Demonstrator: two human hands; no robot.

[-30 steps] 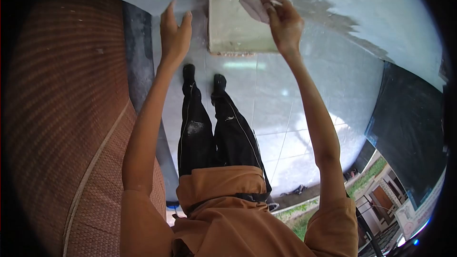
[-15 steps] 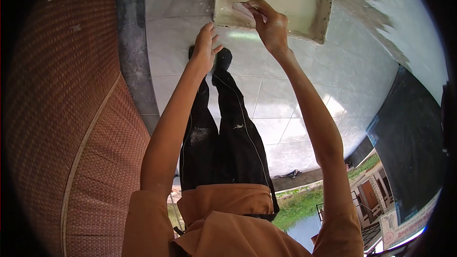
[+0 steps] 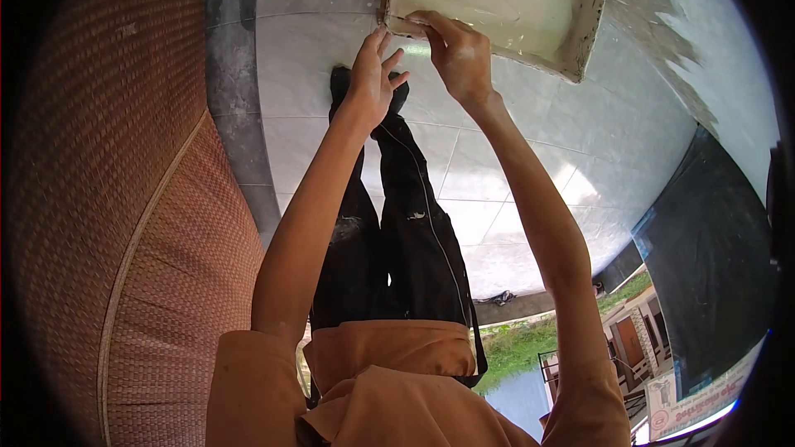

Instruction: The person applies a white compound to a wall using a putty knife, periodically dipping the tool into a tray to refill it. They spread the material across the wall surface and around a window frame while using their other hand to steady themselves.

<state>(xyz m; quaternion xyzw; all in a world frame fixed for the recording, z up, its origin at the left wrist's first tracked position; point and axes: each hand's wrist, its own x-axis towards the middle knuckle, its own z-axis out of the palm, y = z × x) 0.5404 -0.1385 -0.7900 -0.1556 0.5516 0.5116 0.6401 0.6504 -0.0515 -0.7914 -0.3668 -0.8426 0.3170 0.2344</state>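
Note:
A shallow tray with pale cream liquid in it lies at the top of the head view. My right hand is closed in a pinch over its near edge, close to the near left corner. Between the fingers is a thin flat piece, mostly hidden and seen edge-on; I cannot tell its exact kind. My left hand is just outside that corner, fingers apart and holding nothing, its fingertips close to the tray's rim.
Grey floor tiles spread around my dark shoes and trousers. A woven brown mat wall rises on the left. On the right are a smeared pale wall and a dark sheet. Grass shows beyond the floor's edge.
My right hand has come from over the liquid to the tray's near edge, turning the flat piece edge-on. My left hand has moved up and right toward the corner. The tray appears shifted right.

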